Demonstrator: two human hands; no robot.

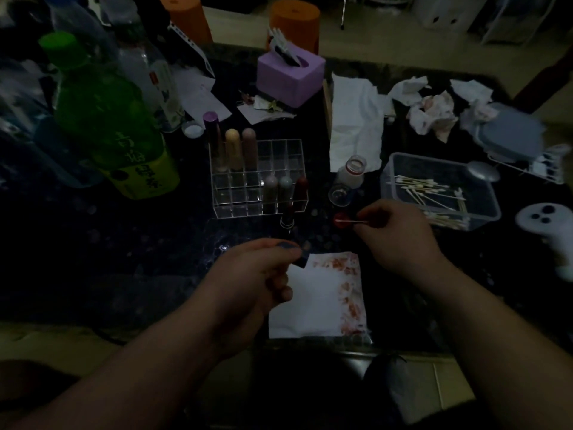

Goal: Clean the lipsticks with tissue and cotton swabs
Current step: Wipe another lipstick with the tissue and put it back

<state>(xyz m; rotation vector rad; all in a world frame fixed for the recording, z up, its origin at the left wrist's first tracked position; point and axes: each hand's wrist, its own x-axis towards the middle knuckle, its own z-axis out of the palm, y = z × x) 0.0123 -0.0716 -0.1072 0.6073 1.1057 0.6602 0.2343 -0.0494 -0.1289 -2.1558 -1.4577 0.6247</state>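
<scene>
At the far left a green plastic bottle with a yellow label [105, 119] stands on the dark surface [124, 243]. Right of it is a clear acrylic organiser with square cells [257, 178], and several capped lipsticks [233, 147] stand in its cells; one dark red lipstick [286, 217] is just in front of it. The left hand [254, 274] has its fingers curled and pinches a small dark piece [299, 259], too dim to identify, at the upper left corner of a flat white tissue with red stains [322, 296]. The right hand [400, 234] is apart from the left one and pinches a thin white cotton swab [356, 222], whose tip points to a small red round object [341, 219] on the surface. Further right, a clear plastic box [387, 184] holds many loose cotton swabs [428, 193]
</scene>
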